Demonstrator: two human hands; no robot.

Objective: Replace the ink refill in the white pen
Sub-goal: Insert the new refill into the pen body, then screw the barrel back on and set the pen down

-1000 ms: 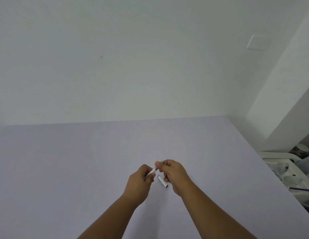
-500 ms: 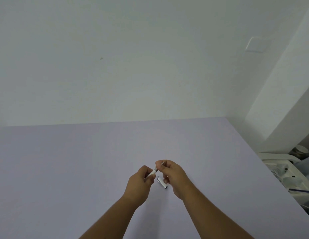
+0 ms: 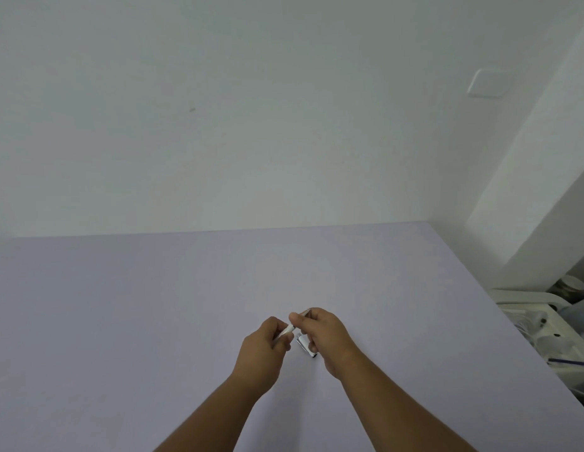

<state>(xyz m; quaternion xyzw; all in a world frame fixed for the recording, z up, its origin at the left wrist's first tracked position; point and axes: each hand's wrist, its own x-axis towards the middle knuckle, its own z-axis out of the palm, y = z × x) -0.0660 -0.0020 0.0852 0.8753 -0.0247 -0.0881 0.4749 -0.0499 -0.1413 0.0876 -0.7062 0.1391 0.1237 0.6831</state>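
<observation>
A: Entry. The white pen [image 3: 288,329] is held above the table [image 3: 153,321], slanting up to the right, between both hands.

B: Grip state?

A: Left hand [image 3: 263,349] is closed around the barrel's lower end. Right hand [image 3: 321,331] pinches the upper end between thumb and fingers; a thin tip pokes out past them. Whether that is the refill or the pen's nose is too small to tell.

B: Anything else of the pen?

A: A small white piece with a metal end [image 3: 306,345] shows just below the right hand, touching or nearly so. Likely the cap. Whether it lies on the table or hangs from the fingers, I cannot tell.

B: Risks?

A: My judgement: the parts are slim and mostly buried in the fingers, so a twist or pull with uneven force could let the barrel slip. A spring or small section may pop free and roll across the bare table. Pulling off-axis could bend the refill.

B: Surroundings?

A: Plain wall [image 3: 251,125] behind; clutter [image 3: 545,331] well apart at right.
</observation>
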